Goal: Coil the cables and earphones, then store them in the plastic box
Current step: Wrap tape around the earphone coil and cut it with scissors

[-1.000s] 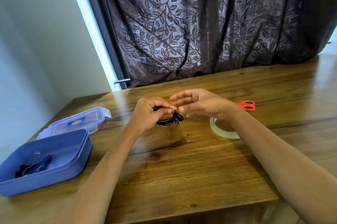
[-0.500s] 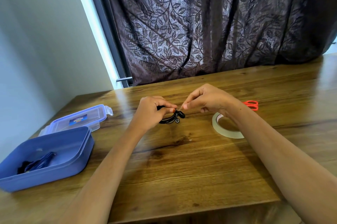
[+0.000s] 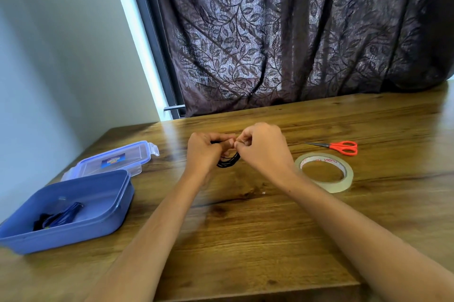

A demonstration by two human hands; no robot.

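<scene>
A small black coil of earphone cable point(image 3: 228, 161) hangs between my two hands above the middle of the wooden table point(image 3: 245, 228). My left hand point(image 3: 204, 153) grips the coil from the left. My right hand point(image 3: 264, 148) pinches it at the top from the right, fingers closed; the earbuds are hidden behind the fingers. The blue plastic box point(image 3: 103, 213) stands open at the left front, with a coiled blue and black cable point(image 3: 59, 217) lying inside it.
The box's clear lid point(image 3: 115, 160) lies behind the box. A roll of clear tape point(image 3: 324, 171) lies just right of my right wrist, and red-handled scissors point(image 3: 340, 147) lie beyond it. A dark leaf-patterned curtain point(image 3: 294, 31) hangs behind the table.
My right hand has gone from open fingers to a pinch on the coil and moved in against my left hand. The earbuds that showed below the fingers are now covered.
</scene>
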